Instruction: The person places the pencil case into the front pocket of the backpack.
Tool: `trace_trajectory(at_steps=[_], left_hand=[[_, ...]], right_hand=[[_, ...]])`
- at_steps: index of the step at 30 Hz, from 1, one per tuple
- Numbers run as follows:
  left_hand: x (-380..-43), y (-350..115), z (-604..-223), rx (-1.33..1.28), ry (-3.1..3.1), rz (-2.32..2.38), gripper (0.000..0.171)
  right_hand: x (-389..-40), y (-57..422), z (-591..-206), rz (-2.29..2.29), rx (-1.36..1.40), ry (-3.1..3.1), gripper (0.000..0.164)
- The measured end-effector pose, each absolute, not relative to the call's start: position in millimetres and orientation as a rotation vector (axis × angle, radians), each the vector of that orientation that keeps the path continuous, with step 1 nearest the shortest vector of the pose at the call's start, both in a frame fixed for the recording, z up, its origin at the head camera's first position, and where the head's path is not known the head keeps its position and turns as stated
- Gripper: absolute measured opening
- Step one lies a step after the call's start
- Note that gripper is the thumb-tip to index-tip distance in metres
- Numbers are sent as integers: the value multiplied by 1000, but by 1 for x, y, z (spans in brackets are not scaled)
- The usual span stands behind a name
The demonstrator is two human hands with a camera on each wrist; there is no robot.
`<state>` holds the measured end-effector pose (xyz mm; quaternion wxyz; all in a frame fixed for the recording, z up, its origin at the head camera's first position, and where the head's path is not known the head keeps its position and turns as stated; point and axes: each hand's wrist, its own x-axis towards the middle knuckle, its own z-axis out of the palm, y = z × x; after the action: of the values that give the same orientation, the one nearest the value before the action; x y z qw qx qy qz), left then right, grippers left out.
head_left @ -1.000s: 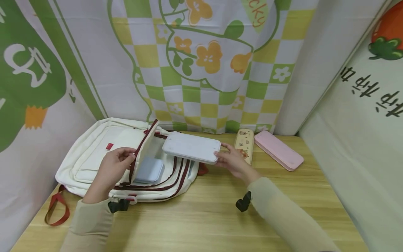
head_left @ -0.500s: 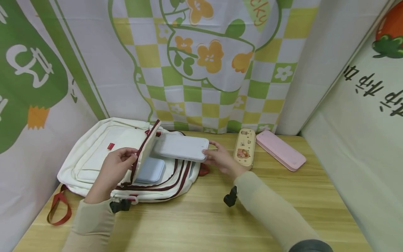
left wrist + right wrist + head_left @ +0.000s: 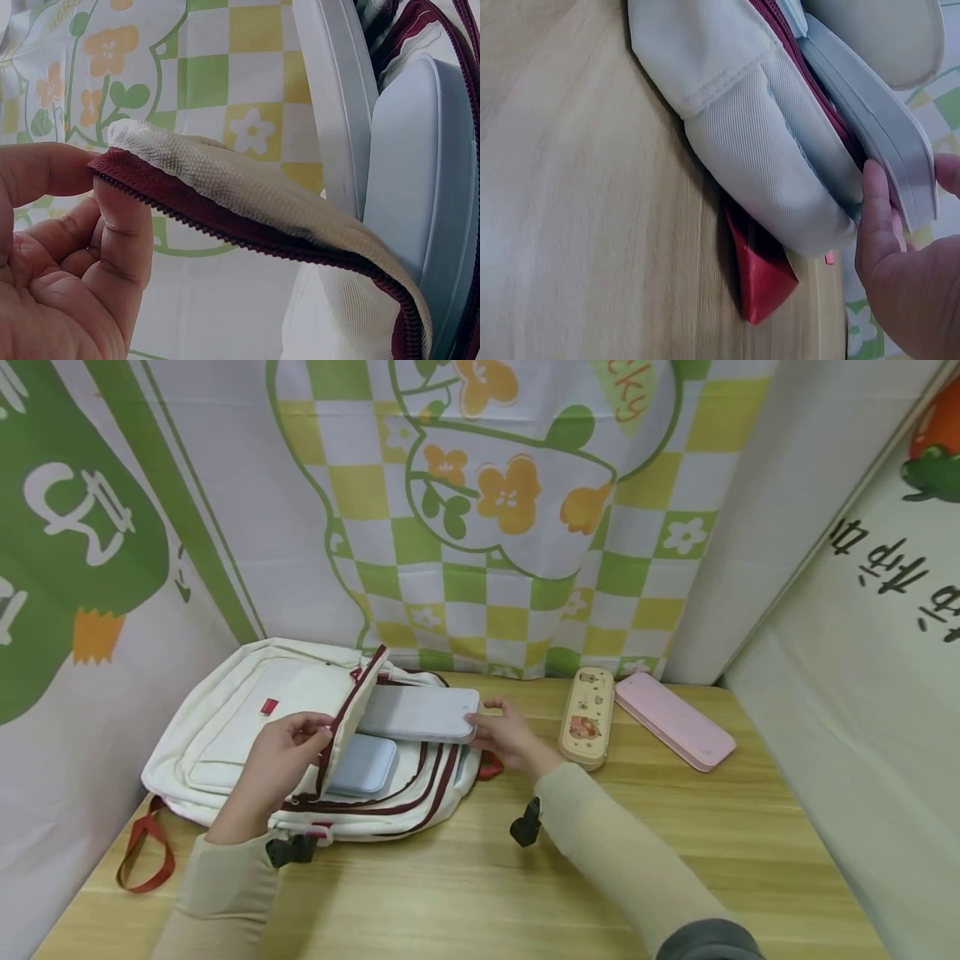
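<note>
head view: the left grip pinches up the flap of the backpack, apparently to hold its mouth wide; the right grip is clamped on the white case by its outer end, leaving the rest clear to reach behind the flap, beside the blue case.

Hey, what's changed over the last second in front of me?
Your right hand moved the flat white case leftward, toward the cream backpack's raised flap. Nothing was newly grasped or released. Unchanged: your left hand pinching the flap, and the light blue case, printed beige case and pink case.
</note>
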<state>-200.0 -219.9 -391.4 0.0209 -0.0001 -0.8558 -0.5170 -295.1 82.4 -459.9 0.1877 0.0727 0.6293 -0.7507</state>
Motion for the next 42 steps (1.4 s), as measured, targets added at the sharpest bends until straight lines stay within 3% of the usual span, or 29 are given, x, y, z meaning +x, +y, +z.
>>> trace_trajectory(at_steps=[8,18,37,39,42], left_hand=[[-198,-220,-394,27,-2651,-1608,29],[-196,-217,-396,37,-2619,-1649,28],[-198,-217,-399,53,-2595,-1675,27],[-198,-216,-400,47,-2599,-1671,27],[-199,-215,-400,49,-2598,-1666,27]], right_hand=[[-295,68,-462,-2061,237,1866,47],[-298,52,-458,-1895,197,2050,50],[-309,22,-446,-1219,-179,2533,55],[-309,16,-447,-1139,-232,2596,49],[-310,8,-450,-1017,-322,2716,27]])
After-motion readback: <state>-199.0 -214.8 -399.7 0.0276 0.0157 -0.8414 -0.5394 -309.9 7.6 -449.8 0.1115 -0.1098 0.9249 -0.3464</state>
